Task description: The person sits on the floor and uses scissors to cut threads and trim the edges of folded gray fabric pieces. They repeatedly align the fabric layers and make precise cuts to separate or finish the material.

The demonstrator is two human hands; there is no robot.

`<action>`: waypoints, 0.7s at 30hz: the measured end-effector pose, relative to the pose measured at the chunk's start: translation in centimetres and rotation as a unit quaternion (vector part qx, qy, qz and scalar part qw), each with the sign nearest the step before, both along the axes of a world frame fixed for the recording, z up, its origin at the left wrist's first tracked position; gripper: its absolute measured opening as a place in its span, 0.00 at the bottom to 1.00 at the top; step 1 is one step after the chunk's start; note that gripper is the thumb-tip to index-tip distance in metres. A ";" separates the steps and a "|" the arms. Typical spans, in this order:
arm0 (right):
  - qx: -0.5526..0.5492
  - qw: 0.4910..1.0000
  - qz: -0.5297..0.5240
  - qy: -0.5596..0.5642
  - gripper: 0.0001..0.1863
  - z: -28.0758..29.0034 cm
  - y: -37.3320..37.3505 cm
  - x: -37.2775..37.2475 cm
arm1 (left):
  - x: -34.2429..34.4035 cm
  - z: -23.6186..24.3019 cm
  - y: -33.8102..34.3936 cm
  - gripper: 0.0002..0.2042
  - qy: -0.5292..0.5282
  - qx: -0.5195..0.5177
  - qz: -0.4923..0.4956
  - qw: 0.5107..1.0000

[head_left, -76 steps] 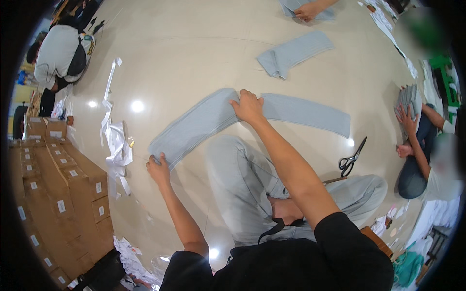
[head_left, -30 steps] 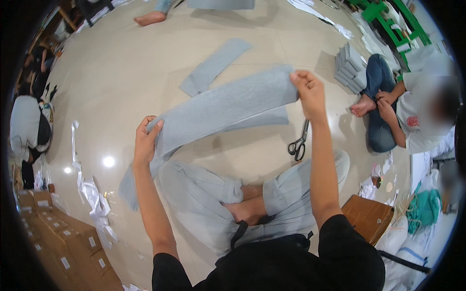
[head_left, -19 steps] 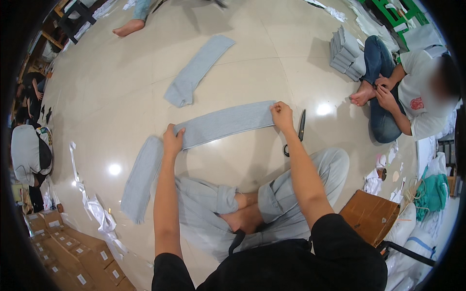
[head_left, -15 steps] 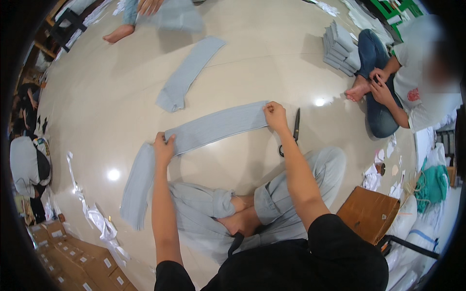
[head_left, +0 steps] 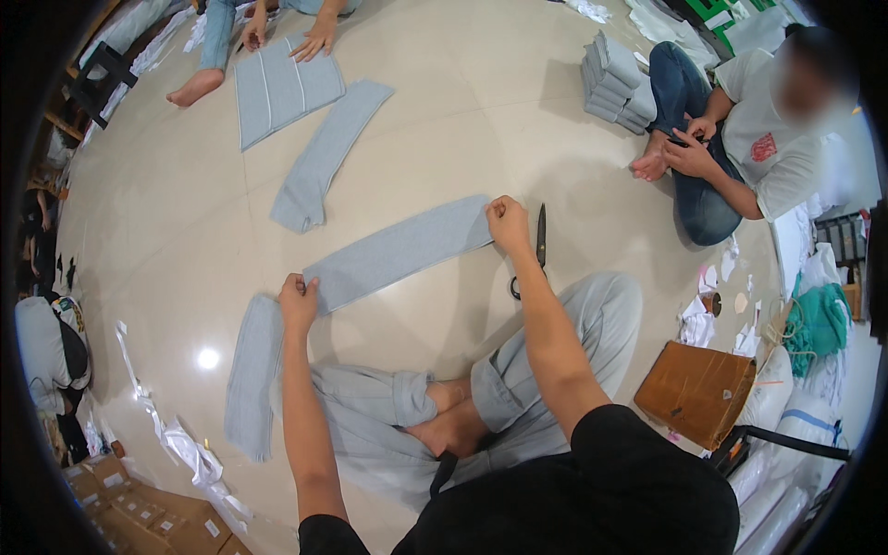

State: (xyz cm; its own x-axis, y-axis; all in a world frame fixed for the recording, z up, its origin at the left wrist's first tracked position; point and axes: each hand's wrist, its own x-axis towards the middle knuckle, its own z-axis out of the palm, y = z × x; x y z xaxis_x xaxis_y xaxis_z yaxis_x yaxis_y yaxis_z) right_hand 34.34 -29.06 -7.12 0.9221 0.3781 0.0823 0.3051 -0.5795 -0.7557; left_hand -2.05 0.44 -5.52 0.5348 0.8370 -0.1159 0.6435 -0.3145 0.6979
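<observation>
A long pale grey-blue fabric strip (head_left: pixel 398 248) lies slantwise on the floor in front of my crossed legs. My left hand (head_left: pixel 298 298) pinches its left end, while my right hand (head_left: pixel 507 222) grips the right end. Just right of that hand are black scissors (head_left: pixel 541 231), partly behind my forearm. A second strip (head_left: pixel 250 379) lies lengthwise by my left arm, its top near my left hand. Farther forward, a shorter bent piece (head_left: pixel 328 153) of similar fabric rests apart from the others.
At top, a co-worker's hands (head_left: pixel 313 42) touch a flat grey piece (head_left: pixel 277 97). A seated person (head_left: pixel 758 139) at right is beside stacked folded fabric (head_left: pixel 610 88). Cartons (head_left: pixel 139 518), white scraps (head_left: pixel 194 453) and a brown box (head_left: pixel 694 393) lie near me.
The strip, held raised earlier, has come down flat onto the floor between my hands. A co-worker has brought a grey piece down at the top left. My view has shifted.
</observation>
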 end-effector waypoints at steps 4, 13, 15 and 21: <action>0.013 1.000 0.008 -0.018 0.10 0.9 0.0 -0.1 | -0.4 -0.2 0.0 0.10 -0.032 0.002 0.001 0.999; -0.082 0.996 -0.032 0.021 0.13 1.7 1.1 -1.2 | -0.4 -1.1 0.4 0.11 -0.034 0.043 0.020 0.998; -0.071 0.995 -0.052 -0.034 0.09 1.0 0.2 -0.3 | 0.8 -0.3 -0.7 0.11 -0.031 0.024 0.021 0.999; -0.053 0.998 -0.016 -0.003 0.08 0.6 0.4 -0.2 | 0.6 0.5 -0.2 0.12 -0.053 0.048 0.029 0.997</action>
